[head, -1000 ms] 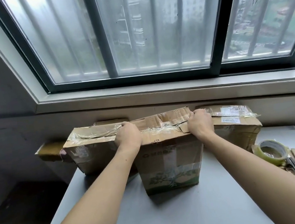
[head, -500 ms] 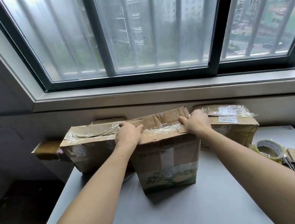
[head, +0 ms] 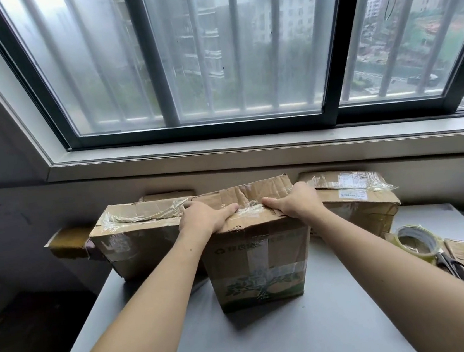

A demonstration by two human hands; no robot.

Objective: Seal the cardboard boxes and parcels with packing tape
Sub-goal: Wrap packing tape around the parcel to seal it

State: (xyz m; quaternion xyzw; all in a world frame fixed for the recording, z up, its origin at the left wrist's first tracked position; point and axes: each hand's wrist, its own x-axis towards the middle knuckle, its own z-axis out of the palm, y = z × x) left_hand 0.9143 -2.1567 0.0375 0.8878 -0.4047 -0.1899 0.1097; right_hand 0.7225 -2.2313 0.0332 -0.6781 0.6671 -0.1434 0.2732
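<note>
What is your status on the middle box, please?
Left hand and right hand pressing on box top, thumbs on tape seam. Rear flap raised. Tape roll and scissors lie at right. Nothing in the way.

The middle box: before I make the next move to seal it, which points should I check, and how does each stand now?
1. Flaps held down: ok; the left hand and right hand press on the top of the middle box.
2. Top seam flat: not ok; its tape is wrinkled and the far flap stands up.
3. Tape roll near: ok; on the table to the right, beside the scissors.
4. A free hand for the roll: not ok; both are on the box.
5. Box steady: ok; upright on the table.
6. Loose end of the tape ready: cannot tell.
</note>
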